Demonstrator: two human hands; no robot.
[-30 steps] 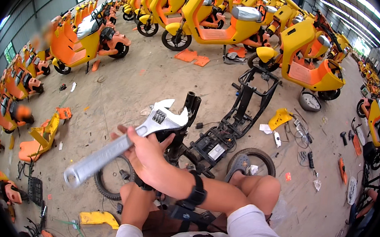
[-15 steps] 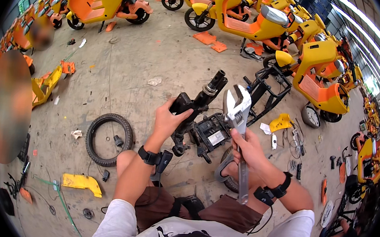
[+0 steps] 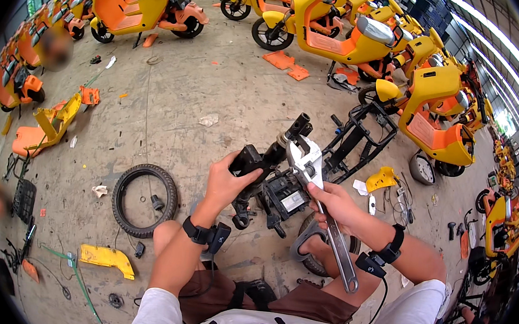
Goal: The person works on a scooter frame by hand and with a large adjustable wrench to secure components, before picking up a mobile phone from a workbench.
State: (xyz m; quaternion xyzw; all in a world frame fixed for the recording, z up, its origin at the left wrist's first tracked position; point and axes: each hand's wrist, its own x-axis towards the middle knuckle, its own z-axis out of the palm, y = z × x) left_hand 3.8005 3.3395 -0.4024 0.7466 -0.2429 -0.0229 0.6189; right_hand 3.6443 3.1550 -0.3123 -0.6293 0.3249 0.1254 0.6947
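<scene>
My left hand (image 3: 228,183) is wrapped around the black steering tube (image 3: 267,158) of a stripped scooter frame, thumb across its front. The tube leans up and to the right. Near its top is a brassy ring nut (image 3: 282,139). My right hand (image 3: 337,206) grips a large silver adjustable wrench (image 3: 339,250) by the upper handle, the handle's end pointing down toward my knee. Its jaws are right beside the ring nut; whether they touch it I cannot tell. Below the tube sits a black box-like frame section (image 3: 286,196) with a pale label.
A loose black tyre (image 3: 120,193) lies left of my knee, near a yellow curved panel (image 3: 109,259). Beyond my right hand stretches a black tubular frame (image 3: 361,134). Yellow-orange scooters (image 3: 344,40) stand in rows at the back. Scattered parts and cables lie at right.
The wrench has moved left and down, bringing its jaws from clear of the tube to beside the ring nut. The tube's top has dipped slightly. A blurred person at far left has moved away.
</scene>
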